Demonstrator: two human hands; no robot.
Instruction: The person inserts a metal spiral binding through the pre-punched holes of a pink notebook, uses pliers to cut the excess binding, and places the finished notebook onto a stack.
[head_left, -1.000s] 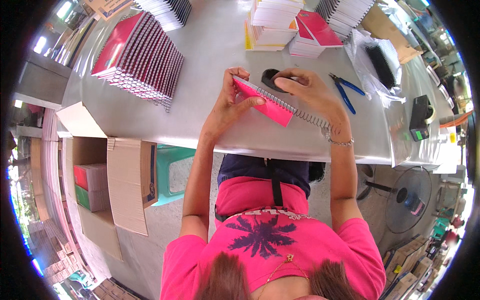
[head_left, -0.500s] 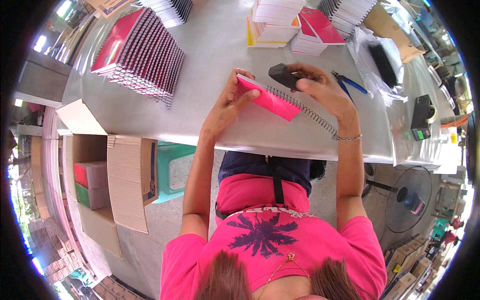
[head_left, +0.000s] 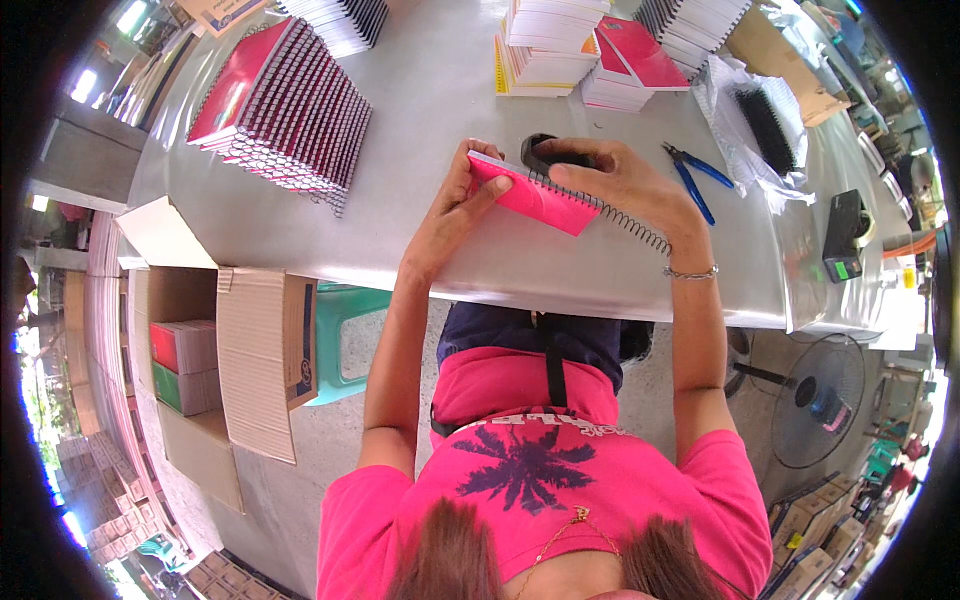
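Observation:
A small pink-covered notebook (head_left: 540, 207) is held up over the table in my left hand (head_left: 455, 205), thumb on the cover and fingers behind. Along its upper long edge runs a black spiral coil (head_left: 640, 232), partly threaded through the page holes, its loose end trailing right toward my wrist. My right hand (head_left: 635, 185) is closed round a black rounded object (head_left: 536, 150), whose kind I cannot make out. It sits against the coil at the notebook's edge. Right of this hand lie blue-handled pliers (head_left: 695, 182) with their handles spread.
A tall stack of red spiral notebooks (head_left: 290, 120) stands at the left of the grey table (head_left: 420, 100). White and red booklet piles (head_left: 550, 45) are at the back. Black coils (head_left: 765, 130) lie on plastic, near a tape dispenser (head_left: 842, 235). An open carton (head_left: 255, 360) stands lower left.
My right hand and the black object have shifted slightly left and turned at the coil. The coil's loose tail looks shorter, and the pliers show more fully. My left hand keeps its grip.

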